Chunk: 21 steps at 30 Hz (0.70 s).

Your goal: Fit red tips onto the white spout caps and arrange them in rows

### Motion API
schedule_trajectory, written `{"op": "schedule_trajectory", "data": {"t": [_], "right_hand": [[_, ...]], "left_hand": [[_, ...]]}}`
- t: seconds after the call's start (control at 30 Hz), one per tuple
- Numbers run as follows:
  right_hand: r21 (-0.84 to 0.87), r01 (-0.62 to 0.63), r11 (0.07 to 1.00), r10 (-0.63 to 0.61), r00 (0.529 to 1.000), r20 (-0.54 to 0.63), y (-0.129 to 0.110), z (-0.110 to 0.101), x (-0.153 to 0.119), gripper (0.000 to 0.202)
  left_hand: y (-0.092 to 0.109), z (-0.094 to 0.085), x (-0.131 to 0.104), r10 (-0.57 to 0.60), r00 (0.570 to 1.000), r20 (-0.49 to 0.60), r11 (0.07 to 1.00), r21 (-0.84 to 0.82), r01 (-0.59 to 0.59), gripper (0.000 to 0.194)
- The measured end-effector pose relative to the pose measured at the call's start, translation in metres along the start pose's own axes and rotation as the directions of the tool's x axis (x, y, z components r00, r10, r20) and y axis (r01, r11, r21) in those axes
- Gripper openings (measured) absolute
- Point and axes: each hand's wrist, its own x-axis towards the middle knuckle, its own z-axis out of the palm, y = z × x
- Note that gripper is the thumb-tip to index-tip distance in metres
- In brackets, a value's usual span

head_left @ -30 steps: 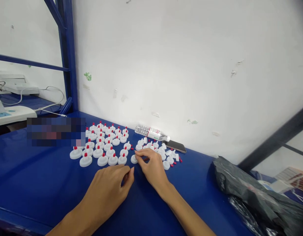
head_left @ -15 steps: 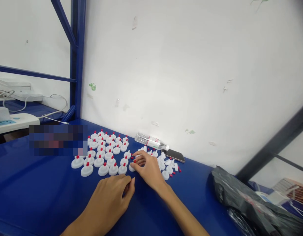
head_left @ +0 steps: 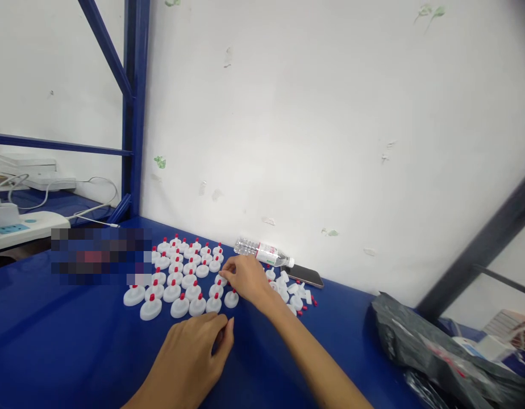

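My right hand [head_left: 248,277] reaches to the right end of the rows, thumb and forefinger pinched at the tip of a white nozzle cap [head_left: 221,280]. The fingers cover that tip, so any red piece there is hidden. Just in front stands another white nozzle cap with a red tip [head_left: 231,299]. My left hand [head_left: 190,352] rests nearer on the blue table, its fingers curled in and the thumb close to the forefinger. What it holds, if anything, is hidden. Several upright white nozzle caps with red tips [head_left: 171,292] stand in rows beyond it.
Loose white caps [head_left: 295,301] and small red tips [head_left: 314,303] lie right of my right hand. A plastic water bottle [head_left: 269,253] and a phone [head_left: 304,276] lie near the wall. A dark plastic bag [head_left: 433,346] sits at the right; a power strip [head_left: 36,227] is far left.
My right hand has moved away from the front red-tipped cap, up and slightly left to the cap behind it. The left hand keeps its curled pose. The view has tilted slightly upward.
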Motion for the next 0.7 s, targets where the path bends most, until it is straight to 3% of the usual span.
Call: {"op": "schedule_trajectory", "data": {"t": [0.07,0.17,0.23,0.27,0.37,0.47,0.53,0.6,0.7], "right_hand": [[0.014,-0.007,1.000,0.007,1.000,-0.002,-0.001,-0.010,0.000,0.006],[0.060,-0.007,0.998,0.007,1.000,0.007,-0.004,-0.038,-0.009,0.012],[0.130,0.029,0.991,-0.040,0.996,0.084,-0.010,-0.057,-0.019,0.017],[0.242,0.048,0.969,-0.090,0.982,0.166,-0.014,-0.064,-0.024,0.021],[0.495,0.054,0.867,-0.230,0.925,0.303,-0.029,-0.076,-0.037,0.028],[0.557,0.052,0.829,-0.305,0.877,0.372,-0.037,-0.076,-0.039,0.030],[0.529,0.055,0.847,-0.273,0.898,0.344,-0.034,-0.074,-0.034,0.032],[0.411,0.082,0.908,-0.198,0.949,0.247,-0.024,-0.069,-0.027,0.033],[-0.038,0.150,0.988,-0.146,0.985,0.098,-0.001,-0.052,-0.017,0.022]], "left_hand": [[-0.001,-0.003,0.000,-0.055,0.998,-0.019,0.998,-0.012,0.055,0.042],[-0.002,-0.008,0.001,-0.153,0.975,-0.160,0.987,-0.062,0.145,0.038],[-0.002,-0.009,0.002,-0.183,0.949,-0.256,0.983,-0.077,0.169,0.053],[-0.003,-0.009,0.003,-0.179,0.942,-0.284,0.983,-0.078,0.163,0.059],[-0.006,-0.008,0.005,-0.120,0.945,-0.305,0.992,-0.084,0.099,0.050],[-0.010,-0.009,0.005,-0.095,0.962,-0.257,0.994,-0.072,0.078,0.033],[-0.012,-0.008,0.005,-0.091,0.976,-0.200,0.995,-0.047,0.083,0.030],[-0.012,-0.006,0.005,-0.062,0.991,-0.116,0.997,-0.043,0.057,0.029],[-0.010,0.003,0.004,0.035,0.999,0.003,0.995,-0.095,-0.034,0.029]]}}
